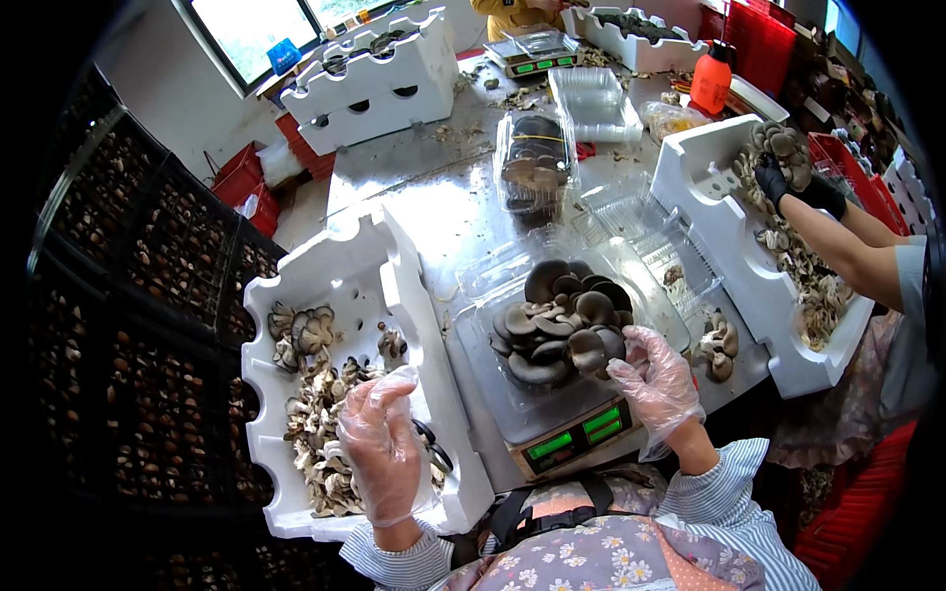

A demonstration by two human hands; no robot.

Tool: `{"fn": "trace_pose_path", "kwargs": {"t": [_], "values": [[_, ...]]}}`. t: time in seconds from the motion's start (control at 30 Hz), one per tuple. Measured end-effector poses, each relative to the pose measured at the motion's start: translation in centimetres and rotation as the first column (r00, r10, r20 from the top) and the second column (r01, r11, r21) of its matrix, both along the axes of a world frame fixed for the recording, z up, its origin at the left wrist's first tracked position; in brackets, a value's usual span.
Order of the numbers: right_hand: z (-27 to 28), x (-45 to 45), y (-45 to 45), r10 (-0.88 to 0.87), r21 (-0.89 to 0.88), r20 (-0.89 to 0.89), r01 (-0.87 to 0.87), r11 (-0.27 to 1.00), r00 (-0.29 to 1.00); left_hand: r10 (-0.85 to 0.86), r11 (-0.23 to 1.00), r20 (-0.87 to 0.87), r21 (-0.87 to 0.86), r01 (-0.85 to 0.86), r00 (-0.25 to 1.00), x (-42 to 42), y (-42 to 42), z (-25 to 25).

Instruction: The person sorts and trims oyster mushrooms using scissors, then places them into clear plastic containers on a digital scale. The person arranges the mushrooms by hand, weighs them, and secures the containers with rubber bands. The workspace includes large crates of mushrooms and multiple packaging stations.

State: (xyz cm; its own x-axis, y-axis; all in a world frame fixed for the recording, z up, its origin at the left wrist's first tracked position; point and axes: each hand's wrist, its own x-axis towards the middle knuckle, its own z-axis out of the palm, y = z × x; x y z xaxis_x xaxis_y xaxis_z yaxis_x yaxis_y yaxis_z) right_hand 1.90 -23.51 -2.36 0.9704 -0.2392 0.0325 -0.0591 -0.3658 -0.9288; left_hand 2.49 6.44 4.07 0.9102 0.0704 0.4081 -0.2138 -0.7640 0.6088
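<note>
Dark oyster mushrooms (562, 325) fill an open clear plastic clamshell box (473, 277) on a digital scale (517, 421) with lit green displays. My right hand (654, 377), in a clear plastic glove, is at the right edge of the mushroom pile; whether its curled fingers grip a mushroom is unclear. Over the near part of a white foam crate (458, 473) hangs my left hand (384, 443), gloved too, fingers bent; the palm side is partly hidden, so I cannot tell if it holds anything. Below it in the crate lie loose oyster mushrooms (325, 421) and pale stems.
A co-worker's black-gloved hands (772, 181) hold a mushroom cluster over a foam crate (709, 199) at right. Beyond the scale stand a banded, filled clear box (536, 166), empty trays (595, 103) and a red spray bottle (712, 77). Black racks (162, 295) rise at left.
</note>
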Motion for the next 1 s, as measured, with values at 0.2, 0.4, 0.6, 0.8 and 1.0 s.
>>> {"fn": "trace_pose_path", "kwargs": {"t": [0.2, 0.4, 0.6, 0.8, 1.0], "values": [[-0.6, -0.5, -1.3, -0.049, 0.133, -0.016, 0.05, 0.99, 0.999, -0.029, 0.992, -0.015, -0.123, 0.027, 0.999, -0.4, -0.8, 0.7], [0.6, -0.2, -0.9, -0.071, -0.052, 0.099, 0.076, 0.996, 0.993, -0.204, 0.975, 0.051, 0.1, 0.198, 0.978, 1.8, -3.3, 0.8], [1.6, 1.0, 1.1, -0.06, -0.256, 0.195, 0.109, 0.961, 0.979, -0.379, 0.901, -0.022, 0.218, 0.375, 0.925, 3.3, -7.2, 0.4], [0.7, 1.7, 1.0, -0.092, -0.274, 0.163, 0.134, 0.952, 0.982, -0.482, 0.843, -0.044, 0.247, 0.477, 0.875, 4.7, -9.5, -2.3], [1.0, 2.2, 1.9, -0.039, -0.364, 0.125, 0.082, 0.928, 0.991, -0.54, 0.811, -0.015, 0.259, 0.525, 0.842, 6.4, -10.9, -3.6]]}}
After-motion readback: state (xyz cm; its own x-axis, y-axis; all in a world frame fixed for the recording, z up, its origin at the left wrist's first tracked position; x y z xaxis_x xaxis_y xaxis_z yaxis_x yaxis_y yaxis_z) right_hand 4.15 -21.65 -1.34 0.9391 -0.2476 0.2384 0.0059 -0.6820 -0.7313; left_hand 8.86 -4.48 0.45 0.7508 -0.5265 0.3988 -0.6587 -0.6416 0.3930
